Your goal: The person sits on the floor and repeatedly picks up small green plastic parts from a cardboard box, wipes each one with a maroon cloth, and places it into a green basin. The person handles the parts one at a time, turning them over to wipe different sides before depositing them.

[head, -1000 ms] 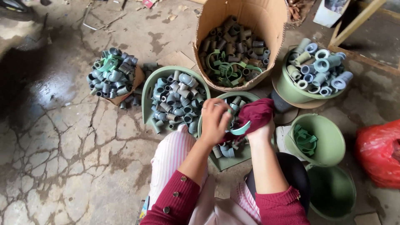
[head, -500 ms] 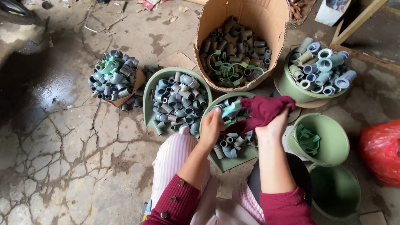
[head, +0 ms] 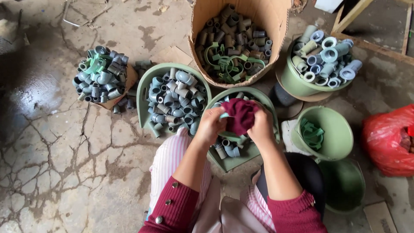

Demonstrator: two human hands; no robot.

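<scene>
Both hands meet over the green basin nearest the person's knees. The left hand and the right hand are each closed on a bunched maroon cloth, fingers curled into its folds. A pale green edge shows at the cloth's left side; which way that piece points, or its long axis, cannot be told. Beyond the basin stands a cardboard box of grey pipe fittings.

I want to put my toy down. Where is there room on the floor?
The cracked floor left of the striped lap is bare, below the pipe pile. Around both hands it is crowded: basins, the box and buckets.
</scene>
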